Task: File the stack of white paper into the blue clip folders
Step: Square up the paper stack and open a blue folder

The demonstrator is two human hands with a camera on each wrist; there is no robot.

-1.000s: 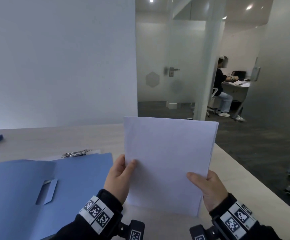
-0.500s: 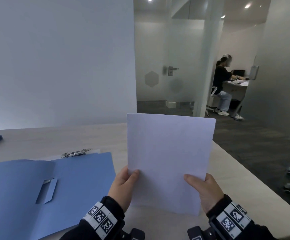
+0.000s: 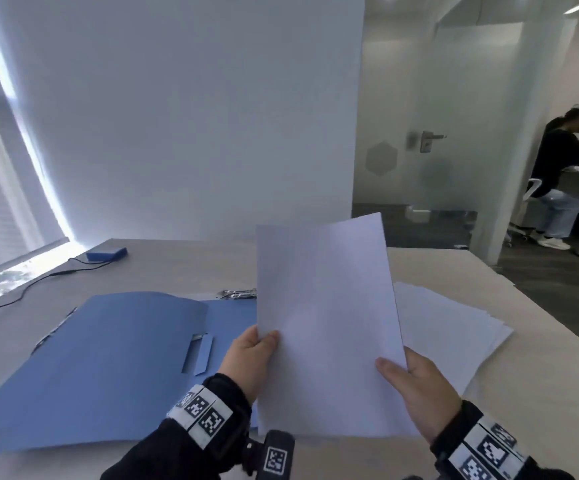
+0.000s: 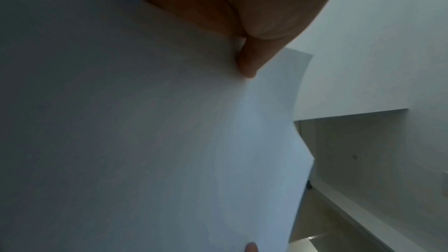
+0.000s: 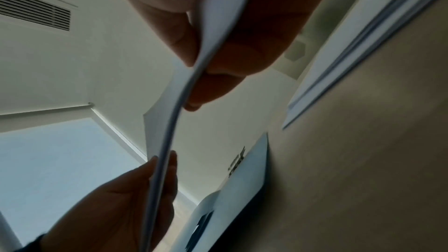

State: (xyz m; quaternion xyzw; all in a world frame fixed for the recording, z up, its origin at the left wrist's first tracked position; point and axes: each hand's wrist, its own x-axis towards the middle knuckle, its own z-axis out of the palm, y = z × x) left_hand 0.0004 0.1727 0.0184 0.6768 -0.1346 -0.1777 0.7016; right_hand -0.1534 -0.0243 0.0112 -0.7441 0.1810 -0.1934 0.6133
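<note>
I hold a thin sheaf of white paper upright above the table, tilted a little left. My left hand pinches its lower left edge, thumb on the front. My right hand pinches the lower right edge. The right wrist view shows the sheaf edge-on between both hands; the left wrist view is mostly filled by the sheaf. An open blue clip folder lies flat to the left, its inner clip tab showing. A stack of white paper lies on the table to the right.
A metal clip lies just beyond the folder. A blue box with a black cable sits at the far left by the window. The table ends at right. A person sits at a desk beyond the glass partition.
The view has swung left, bringing the window and the paper stack into sight. The held sheaf has tilted left and come closer to the folder; both hands keep their grip.
</note>
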